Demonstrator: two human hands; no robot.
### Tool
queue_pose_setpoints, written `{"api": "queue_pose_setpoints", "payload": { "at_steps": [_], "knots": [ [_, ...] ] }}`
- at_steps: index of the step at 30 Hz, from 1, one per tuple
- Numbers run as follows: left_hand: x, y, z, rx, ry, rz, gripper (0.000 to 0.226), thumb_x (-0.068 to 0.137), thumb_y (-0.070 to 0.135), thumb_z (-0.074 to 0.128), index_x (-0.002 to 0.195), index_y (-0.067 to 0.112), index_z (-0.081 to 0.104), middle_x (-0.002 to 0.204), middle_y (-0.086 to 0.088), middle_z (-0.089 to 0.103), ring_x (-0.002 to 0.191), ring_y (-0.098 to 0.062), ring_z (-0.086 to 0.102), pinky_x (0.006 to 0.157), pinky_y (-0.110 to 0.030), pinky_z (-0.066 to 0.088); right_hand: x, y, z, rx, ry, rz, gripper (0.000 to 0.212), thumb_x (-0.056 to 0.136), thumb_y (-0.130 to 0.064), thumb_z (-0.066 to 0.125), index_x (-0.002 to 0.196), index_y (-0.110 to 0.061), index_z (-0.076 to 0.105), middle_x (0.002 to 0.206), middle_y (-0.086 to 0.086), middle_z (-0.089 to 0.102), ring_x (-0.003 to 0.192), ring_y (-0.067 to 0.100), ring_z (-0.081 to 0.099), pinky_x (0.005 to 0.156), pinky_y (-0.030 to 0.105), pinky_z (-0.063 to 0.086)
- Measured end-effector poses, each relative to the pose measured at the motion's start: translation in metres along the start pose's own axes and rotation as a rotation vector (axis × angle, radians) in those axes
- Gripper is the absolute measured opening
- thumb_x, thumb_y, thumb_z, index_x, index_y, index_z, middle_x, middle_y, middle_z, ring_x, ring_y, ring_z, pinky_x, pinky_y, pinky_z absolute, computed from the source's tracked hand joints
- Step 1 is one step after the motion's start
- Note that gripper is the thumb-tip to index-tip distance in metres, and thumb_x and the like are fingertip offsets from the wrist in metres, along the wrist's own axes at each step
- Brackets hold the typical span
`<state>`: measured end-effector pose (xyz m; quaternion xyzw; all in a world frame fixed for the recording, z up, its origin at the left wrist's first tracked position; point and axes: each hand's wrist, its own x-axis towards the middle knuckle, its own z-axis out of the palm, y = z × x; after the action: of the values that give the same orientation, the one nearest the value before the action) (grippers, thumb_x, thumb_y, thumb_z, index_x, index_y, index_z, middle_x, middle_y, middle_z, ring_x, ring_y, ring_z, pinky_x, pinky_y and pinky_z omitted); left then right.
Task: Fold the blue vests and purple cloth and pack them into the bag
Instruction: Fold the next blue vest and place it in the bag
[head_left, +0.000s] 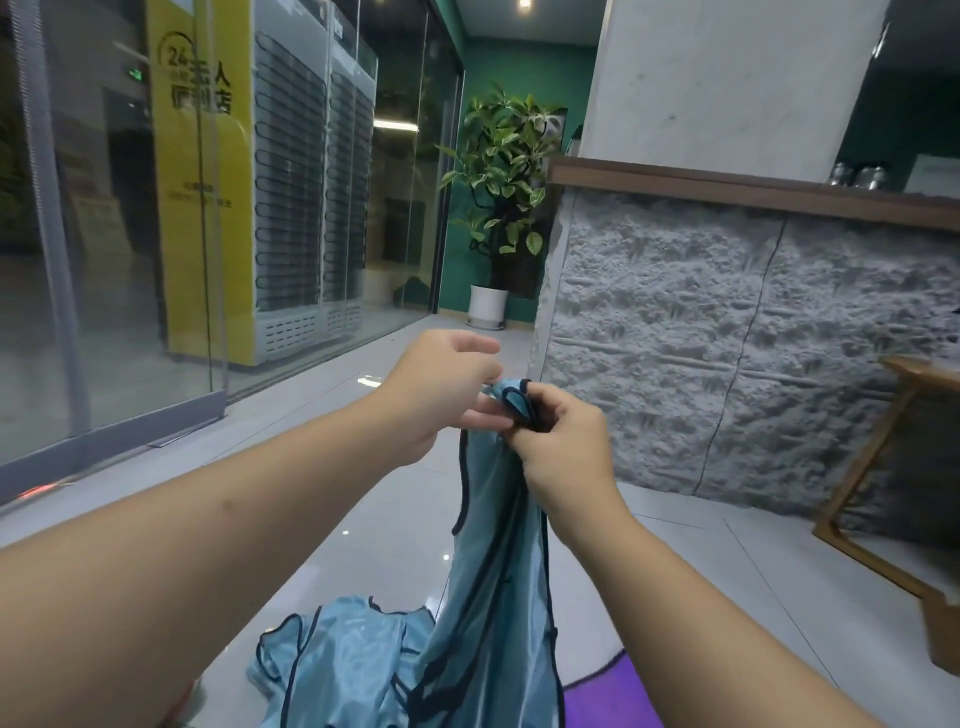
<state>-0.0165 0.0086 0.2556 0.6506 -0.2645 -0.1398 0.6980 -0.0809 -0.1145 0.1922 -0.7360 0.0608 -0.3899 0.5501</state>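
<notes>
The right hand (563, 441) has its grip clamped on the gathered shoulder straps of a blue vest (498, 561), fingers curled around the dark-trimmed fabric at its top. The left hand (441, 389) meets it at the same spot: thumb and forefinger appear to pinch the strap edge, while the other fingers are spread loosely above. Both hands hold the vest up at arm's length, so it hangs in a long, narrow drape.

Its lower part falls toward a second blue vest (332, 654), which lies crumpled below, its dark piping looping over itself. Just beside that, at the bottom right, a strip of the purple cloth (613, 691) shows. All of this seems to rest low down, on or near the pale tiled floor (363, 519). No bag is in view.

The hanging vest looks thin and slippery, so the straps could slide out of the pinch if either hand shifts. Its hem seems to touch the crumpled vest, and lifting further could snag the trim and drag that one along. A fold started in mid-air may also come out uneven.
</notes>
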Motion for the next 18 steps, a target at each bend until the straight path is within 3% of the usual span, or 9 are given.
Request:
{"api": "queue_pose_setpoints", "payload": {
  "at_steps": [2,4,7,8,11,14,16,18],
  "knots": [
    [0.003,-0.014,-0.009,0.002,0.087,0.04,0.039,0.096,-0.004,0.056,0.13,0.014,0.06,0.11,-0.019,0.067,0.065,-0.026,0.073,0.06,-0.036,0.061,0.01,-0.002,-0.007,0.091,0.053,0.064,0.043,0.088,0.019,0.062,0.105,-0.017,0.076,0.1,-0.002,0.08,0.096,0.015,0.074,0.094,0.033,0.059],
    [0.009,-0.04,-0.018,0.171,0.097,0.036,0.048,0.09,-0.003,0.059,0.133,0.017,0.061,0.112,-0.011,0.065,0.073,-0.021,0.066,0.061,-0.035,0.058,0.021,-0.006,-0.015,0.22,0.07,0.137,0.04,0.091,0.02,0.057,0.109,-0.011,0.075,0.103,0.006,0.078,0.095,0.024,0.072,0.097,0.043,0.057],
    [0.008,-0.08,-0.02,0.377,-0.202,-0.143,0.076,0.075,0.016,0.078,0.145,0.03,0.053,0.134,-0.003,0.061,0.107,-0.02,0.065,0.085,-0.036,0.056,0.031,-0.016,-0.025,0.408,0.018,0.21,0.037,0.095,0.019,0.05,0.113,-0.004,0.072,0.101,0.015,0.075,0.09,0.03,0.07,0.092,0.047,0.059],
    [0.007,-0.089,-0.018,0.399,-0.29,-0.189,0.079,0.075,0.019,0.082,0.146,0.034,0.052,0.133,0.001,0.064,0.111,-0.018,0.065,0.085,-0.032,0.052,0.033,-0.019,-0.027,0.457,0.003,0.22,0.036,0.096,0.018,0.049,0.115,-0.003,0.071,0.102,0.017,0.074,0.089,0.031,0.07,0.091,0.048,0.059],
    [0.006,-0.109,-0.017,0.391,-0.365,-0.194,0.047,0.086,0.011,0.078,0.127,0.031,0.068,0.112,0.009,0.076,0.1,-0.013,0.068,0.077,-0.025,0.047,0.037,-0.024,-0.031,0.546,-0.027,0.236,0.036,0.097,0.017,0.046,0.121,0.0,0.068,0.109,0.023,0.071,0.095,0.036,0.07,0.095,0.051,0.059],
    [0.014,-0.12,-0.02,0.396,-0.301,-0.115,0.012,0.088,0.016,0.081,0.099,0.018,0.077,0.096,0.003,0.079,0.087,-0.015,0.066,0.086,-0.036,0.052,0.043,-0.022,-0.041,0.556,-0.025,0.238,0.036,0.098,0.015,0.044,0.118,-0.002,0.069,0.116,0.028,0.071,0.104,0.045,0.07,0.096,0.058,0.058],
    [0.021,-0.119,-0.026,0.335,-0.225,-0.044,0.012,0.086,0.014,0.083,0.082,0.015,0.072,0.081,-0.001,0.074,0.079,-0.018,0.062,0.084,-0.039,0.05,0.049,-0.021,-0.05,0.53,-0.006,0.235,0.035,0.099,0.014,0.045,0.117,-0.004,0.07,0.117,0.029,0.072,0.107,0.047,0.071,0.093,0.058,0.06],
    [0.025,-0.114,-0.033,0.254,-0.189,0.006,0.02,0.085,0.011,0.084,0.076,0.013,0.066,0.077,-0.005,0.071,0.076,-0.019,0.063,0.081,-0.039,0.052,0.056,-0.02,-0.06,0.497,0.022,0.232,0.035,0.101,0.012,0.045,0.116,-0.006,0.071,0.105,0.02,0.077,0.095,0.036,0.076,0.081,0.046,0.064]
  ]
}}
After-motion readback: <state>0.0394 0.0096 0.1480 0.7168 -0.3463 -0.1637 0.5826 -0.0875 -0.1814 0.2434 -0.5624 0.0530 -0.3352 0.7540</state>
